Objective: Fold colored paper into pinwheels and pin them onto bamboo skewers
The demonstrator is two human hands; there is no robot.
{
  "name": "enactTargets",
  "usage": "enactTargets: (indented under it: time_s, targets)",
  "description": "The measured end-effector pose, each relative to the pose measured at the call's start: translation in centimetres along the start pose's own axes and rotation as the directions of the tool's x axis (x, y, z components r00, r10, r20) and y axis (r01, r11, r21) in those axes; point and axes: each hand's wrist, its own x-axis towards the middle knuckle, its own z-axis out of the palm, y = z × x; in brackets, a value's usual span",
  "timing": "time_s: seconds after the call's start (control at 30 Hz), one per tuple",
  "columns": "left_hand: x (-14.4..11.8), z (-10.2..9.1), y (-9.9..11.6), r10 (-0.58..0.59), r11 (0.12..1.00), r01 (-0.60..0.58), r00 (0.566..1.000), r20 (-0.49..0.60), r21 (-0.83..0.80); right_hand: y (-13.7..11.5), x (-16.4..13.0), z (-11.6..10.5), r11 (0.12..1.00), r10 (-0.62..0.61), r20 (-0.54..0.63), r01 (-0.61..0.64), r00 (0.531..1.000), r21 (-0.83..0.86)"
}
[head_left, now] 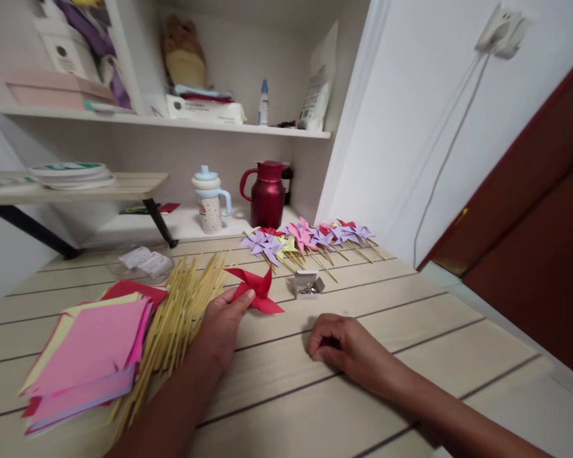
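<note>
My left hand [222, 327] rests on the wooden table [315, 394], its thumb and fingers holding the edge of a red paper pinwheel [258, 289] that lies flat. A pile of thin bamboo sticks [179, 318] lies just left of that hand. My right hand [339, 346] rests on the table to the right with fingers curled under, nothing visible in it. A small open box of pins [308, 284] stands beyond it. Finished pinwheels on sticks [310, 240], purple, pink, yellow and red, lie in a row at the back.
A stack of coloured paper squares [88, 356] lies at the left. A red jug [267, 194] and a pale blue-lidded cup [209, 200] stand on the low shelf behind. Shelves hold boxes and a bottle. A white wall with a cable is at right.
</note>
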Motion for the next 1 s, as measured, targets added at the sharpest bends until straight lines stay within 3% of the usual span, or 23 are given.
enactTargets:
  time_s: [0.2,0.37,0.63,0.8,1.0]
  targets:
    - [0.3,-0.4,-0.6,0.045,0.998,-0.047,0.998,-0.045,-0.037,-1.5,1.7,-0.3,0.981,0.083,-0.124,-0.059,0.989,0.187]
    - [0.5,-0.4,-1.0,0.071,0.996,-0.074,0.996,-0.051,-0.057,-3.1,4.3,0.8,0.895,0.1,-0.219,0.008,0.97,0.446]
    - [1.1,-0.7,-1.1,0.141,0.985,-0.156,0.972,-0.186,-0.074,-4.1,8.1,3.2,0.907,-0.011,-0.26,0.119,0.966,0.403]
    - [1.3,-1.2,-0.8,0.166,0.98,-0.193,0.926,-0.338,-0.05,-4.2,8.2,2.6,0.928,-0.071,-0.117,0.108,0.991,0.356]
    - [1.1,-1.2,-0.7,0.176,0.978,-0.203,0.933,-0.313,-0.053,-2.5,6.2,3.6,0.978,-0.195,0.187,0.176,0.963,0.113]
